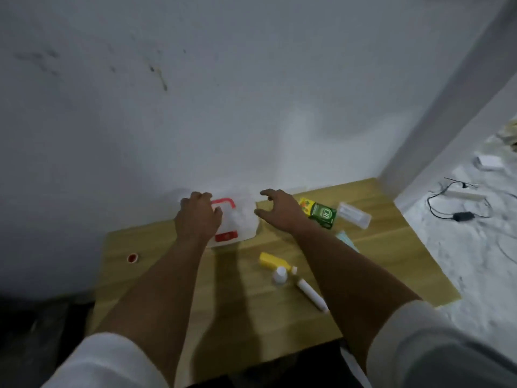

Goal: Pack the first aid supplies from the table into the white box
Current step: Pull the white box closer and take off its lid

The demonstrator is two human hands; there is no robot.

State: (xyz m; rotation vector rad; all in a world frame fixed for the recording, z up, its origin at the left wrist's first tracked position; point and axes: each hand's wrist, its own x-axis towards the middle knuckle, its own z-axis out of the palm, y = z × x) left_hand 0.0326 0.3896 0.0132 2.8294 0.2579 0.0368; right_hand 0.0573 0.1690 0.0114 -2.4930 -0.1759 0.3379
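Observation:
A white box [242, 219] with a red handle and red label stands at the back of the wooden table [391, 242], against the wall. My left hand [197, 217] rests on the box's left side, fingers curled over it. Just right of the box, my right hand [279, 210] hovers with fingers spread and empty. Supplies lie on the table: a green and yellow carton [321, 212], a clear plastic case [354, 214], a pale blue mask [347, 240], a yellow bottle [272, 260], a small white bottle [279, 275] and a white tube [312, 294].
A small red-rimmed roll [132, 258] lies alone at the table's left edge. The wall rises directly behind the table. On the pale floor to the right lie black cables with an adapter [463, 216] and a white block [489, 161].

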